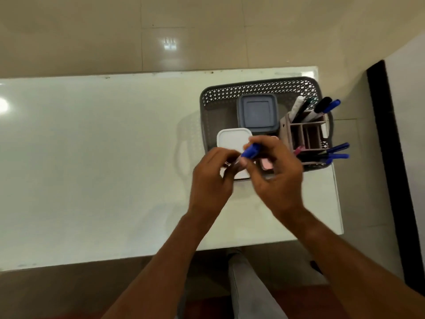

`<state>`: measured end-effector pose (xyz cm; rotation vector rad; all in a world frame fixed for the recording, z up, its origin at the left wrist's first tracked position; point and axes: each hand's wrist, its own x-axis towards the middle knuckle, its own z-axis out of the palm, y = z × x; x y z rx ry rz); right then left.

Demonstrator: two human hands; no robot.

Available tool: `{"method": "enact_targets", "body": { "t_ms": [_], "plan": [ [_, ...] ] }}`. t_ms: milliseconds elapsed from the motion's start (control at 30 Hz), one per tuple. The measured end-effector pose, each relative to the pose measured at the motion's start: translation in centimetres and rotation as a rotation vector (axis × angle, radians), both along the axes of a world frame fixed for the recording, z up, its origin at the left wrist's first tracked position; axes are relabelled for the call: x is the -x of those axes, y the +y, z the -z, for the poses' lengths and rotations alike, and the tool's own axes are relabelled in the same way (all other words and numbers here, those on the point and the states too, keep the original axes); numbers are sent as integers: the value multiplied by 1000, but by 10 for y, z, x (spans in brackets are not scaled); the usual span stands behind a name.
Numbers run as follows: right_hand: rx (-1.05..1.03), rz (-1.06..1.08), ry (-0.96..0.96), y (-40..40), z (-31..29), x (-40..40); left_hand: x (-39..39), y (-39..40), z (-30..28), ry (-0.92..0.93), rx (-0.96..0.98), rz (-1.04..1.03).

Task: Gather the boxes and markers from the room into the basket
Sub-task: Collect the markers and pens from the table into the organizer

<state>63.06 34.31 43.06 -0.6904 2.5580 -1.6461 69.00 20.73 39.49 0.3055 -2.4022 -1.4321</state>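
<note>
Head view: both hands' grip [243, 160] (fingers pinched) on blue marker [251, 151].

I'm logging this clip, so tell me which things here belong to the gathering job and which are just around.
Job: basket, grey box, white box, blue marker in both hands (left, right), other markers.
Around: table, pen holder.

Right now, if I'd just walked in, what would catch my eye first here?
Probably the two hands meeting over the grey basket at the right end of the white table: the right hand and left hand share a grip on a blue marker. Behind them, a grey-lidded box and a white-lidded box sit in the basket, beside a divided holder bristling with markers.
</note>
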Motion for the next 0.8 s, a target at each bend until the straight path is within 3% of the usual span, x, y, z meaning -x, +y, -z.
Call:
{"method": "enact_targets", "body": {
  "t_ms": [133, 267, 467, 800],
  "plan": [
    [-84, 137, 136, 40, -27, 45, 65, 43, -18, 113, -69, 15],
    [-157, 242, 175, 78, -48, 83, 119, 79, -28, 102, -100, 89],
    [-316, 289, 42, 117, -41, 121, 160, 109, -25, -20, -108, 180],
    [-584, 200, -106, 120, -1, 140, 155, 116, -2, -213, -144, 146]
  ]
}}
